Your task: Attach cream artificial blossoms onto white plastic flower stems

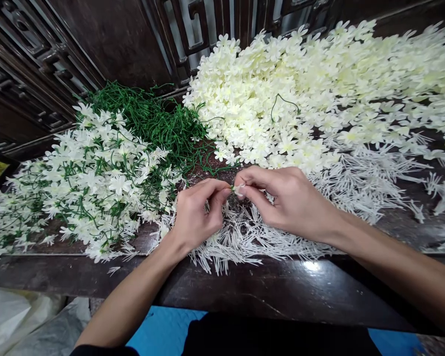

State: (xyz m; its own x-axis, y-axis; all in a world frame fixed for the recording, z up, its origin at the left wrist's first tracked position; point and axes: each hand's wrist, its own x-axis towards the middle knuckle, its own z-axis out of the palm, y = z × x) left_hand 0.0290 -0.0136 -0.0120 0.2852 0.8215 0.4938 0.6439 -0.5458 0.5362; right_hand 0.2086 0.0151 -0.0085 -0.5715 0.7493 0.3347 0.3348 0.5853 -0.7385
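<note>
My left hand (pixel 202 210) and my right hand (pixel 287 200) meet at the middle of the bench. Between their fingertips is a small white artificial flower (pixel 239 190) with a bit of green at its base. The left thumb and forefinger pinch the green end; the right ones pinch the white petals. Below both hands spreads a heap of thin white plastic stamens (pixel 241 242). Just beyond them lie green plastic stems (pixel 163 123) in a tangle. Loose pale yellow-white petals (pixel 282 109) form a large pile behind my right hand.
To the left is a mound of white flowers on green stems (pixel 104 178). The dark wooden bench (pixel 274 287) has a carved lattice back (pixel 196 29) behind the piles. A pale plastic bag (pixel 40 321) sits low at the left, and blue fabric (pixel 163 329) shows below the front edge.
</note>
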